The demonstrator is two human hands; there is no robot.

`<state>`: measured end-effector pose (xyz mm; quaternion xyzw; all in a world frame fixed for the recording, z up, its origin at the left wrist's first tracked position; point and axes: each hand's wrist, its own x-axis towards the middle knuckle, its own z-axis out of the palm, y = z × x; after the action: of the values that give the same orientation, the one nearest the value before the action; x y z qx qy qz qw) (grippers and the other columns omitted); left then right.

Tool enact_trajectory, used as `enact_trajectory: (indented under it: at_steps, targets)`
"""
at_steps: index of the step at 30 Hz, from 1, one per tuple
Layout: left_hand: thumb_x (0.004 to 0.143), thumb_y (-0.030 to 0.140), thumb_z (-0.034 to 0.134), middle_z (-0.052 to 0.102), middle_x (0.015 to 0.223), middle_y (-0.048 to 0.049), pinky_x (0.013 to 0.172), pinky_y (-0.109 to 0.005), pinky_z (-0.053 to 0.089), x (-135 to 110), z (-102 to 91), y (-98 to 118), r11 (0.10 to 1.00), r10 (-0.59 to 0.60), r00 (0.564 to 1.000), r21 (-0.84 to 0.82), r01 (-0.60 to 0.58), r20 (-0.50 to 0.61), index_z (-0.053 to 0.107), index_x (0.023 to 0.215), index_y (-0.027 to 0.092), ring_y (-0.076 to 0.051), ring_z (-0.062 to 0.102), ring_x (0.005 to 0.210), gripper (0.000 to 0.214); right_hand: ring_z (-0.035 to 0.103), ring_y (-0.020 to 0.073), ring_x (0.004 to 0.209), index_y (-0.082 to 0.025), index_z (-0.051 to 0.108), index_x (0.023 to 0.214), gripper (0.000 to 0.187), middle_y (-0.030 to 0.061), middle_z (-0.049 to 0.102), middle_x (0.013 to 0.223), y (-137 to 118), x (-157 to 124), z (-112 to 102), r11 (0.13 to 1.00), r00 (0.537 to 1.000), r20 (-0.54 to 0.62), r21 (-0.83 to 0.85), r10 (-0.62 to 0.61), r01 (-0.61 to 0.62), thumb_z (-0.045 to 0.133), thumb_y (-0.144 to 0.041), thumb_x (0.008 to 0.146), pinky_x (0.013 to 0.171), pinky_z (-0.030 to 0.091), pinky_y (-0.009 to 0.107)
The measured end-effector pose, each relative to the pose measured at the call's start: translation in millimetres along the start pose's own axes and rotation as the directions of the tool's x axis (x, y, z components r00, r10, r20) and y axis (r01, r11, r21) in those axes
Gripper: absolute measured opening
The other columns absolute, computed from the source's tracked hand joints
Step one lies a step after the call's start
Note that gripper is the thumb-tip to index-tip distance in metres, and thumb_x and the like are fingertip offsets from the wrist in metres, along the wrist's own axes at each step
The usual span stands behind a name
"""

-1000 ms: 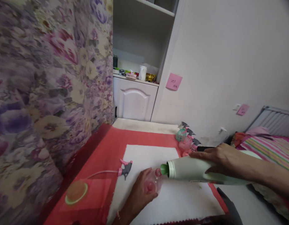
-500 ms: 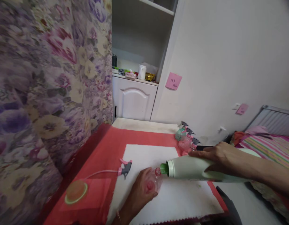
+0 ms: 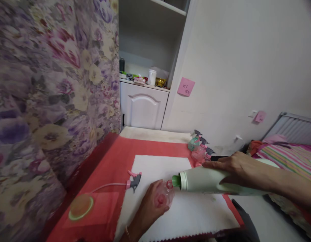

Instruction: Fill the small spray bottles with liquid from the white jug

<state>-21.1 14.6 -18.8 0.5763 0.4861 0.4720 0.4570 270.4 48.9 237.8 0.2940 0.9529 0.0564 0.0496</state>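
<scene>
My left hand (image 3: 150,205) is wrapped around a small clear pink bottle (image 3: 163,196) standing on a white cloth (image 3: 170,188). My right hand (image 3: 236,168) grips a large pale green bottle (image 3: 208,181), tipped on its side. Its green spout (image 3: 176,180) meets the small bottle's mouth. A pink and grey spray head with a thin tube (image 3: 134,179) lies loose on the cloth, to the left of my left hand.
A red mat (image 3: 112,161) covers the table under the cloth. A round orange and green lid (image 3: 81,206) lies at its left. Several small spray bottles (image 3: 199,148) stand by the wall. A flowered curtain (image 3: 44,94) hangs left, a white cupboard (image 3: 142,106) behind, striped bedding (image 3: 289,158) right.
Nothing has moved apart from a slight shift of the camera; both hands and both bottles keep their positions.
</scene>
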Motion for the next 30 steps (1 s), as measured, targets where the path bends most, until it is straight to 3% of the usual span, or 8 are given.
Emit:
enact_trajectory:
  at_steps: [12,30]
  targets:
    - [0.061,0.013,0.068,0.049,0.143,-0.0111,0.115,-0.042,0.031,1,-0.1,-1,0.990,0.047,0.999,0.137,-0.046,-0.002,0.043,0.135,0.020,-0.028,0.043,0.135,0.079,0.070,0.0172,0.067,-0.028,0.046,0.142,0.060,0.0017,0.075,0.091,4,-1,4,1.000,1.000,-0.010,0.000,-0.007,0.007,0.067,-0.023,0.086,0.057,0.041,0.025]
    - [0.061,0.009,0.069,0.049,0.145,-0.0093,0.116,-0.045,0.031,3,0.8,-16,0.998,0.060,0.998,-0.003,-0.060,0.011,0.042,0.136,0.025,-0.027,0.042,0.138,0.080,0.070,0.0183,0.070,-0.026,0.049,0.140,0.053,0.0048,0.076,0.095,3,0,2,1.000,1.000,-0.019,-0.012,-0.023,0.023,0.063,-0.028,0.089,0.058,0.045,0.027]
